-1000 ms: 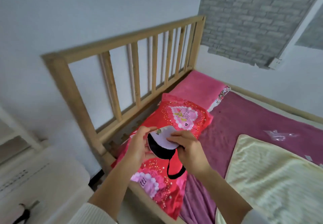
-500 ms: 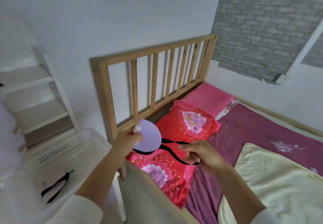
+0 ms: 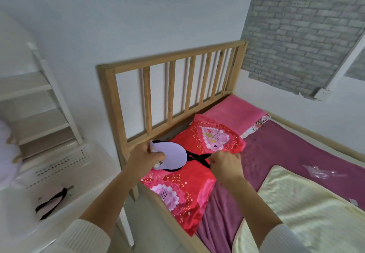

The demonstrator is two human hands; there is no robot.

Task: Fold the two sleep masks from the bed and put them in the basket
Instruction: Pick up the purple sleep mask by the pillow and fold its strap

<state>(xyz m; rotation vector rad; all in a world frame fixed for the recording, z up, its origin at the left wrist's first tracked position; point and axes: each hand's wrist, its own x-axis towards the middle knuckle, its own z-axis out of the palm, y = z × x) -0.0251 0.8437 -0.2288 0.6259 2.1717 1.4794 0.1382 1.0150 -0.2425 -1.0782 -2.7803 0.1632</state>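
A lilac sleep mask [image 3: 173,157] with black trim is held in the air over the red pillow. My left hand [image 3: 145,157] pinches the folded mask at its left side. My right hand [image 3: 225,164] grips the mask's black strap [image 3: 197,157], which stretches between my two hands. A second sleep mask [image 3: 52,198], pale pink with a black strap, lies inside the white basket [image 3: 79,154] at the lower left, beside the bed.
The wooden headboard [image 3: 173,87] rises just behind my hands. A red patterned pillow [image 3: 189,185] and a pink pillow [image 3: 237,112] lie on the purple sheet [image 3: 276,148]. A cream blanket [image 3: 308,209] covers the right. White shelves [image 3: 33,102] stand at the left.
My view has swung left, bringing the basket and shelves into sight. Both hands rose off the pillow with the mask, and my right hand drew the strap out to the right.
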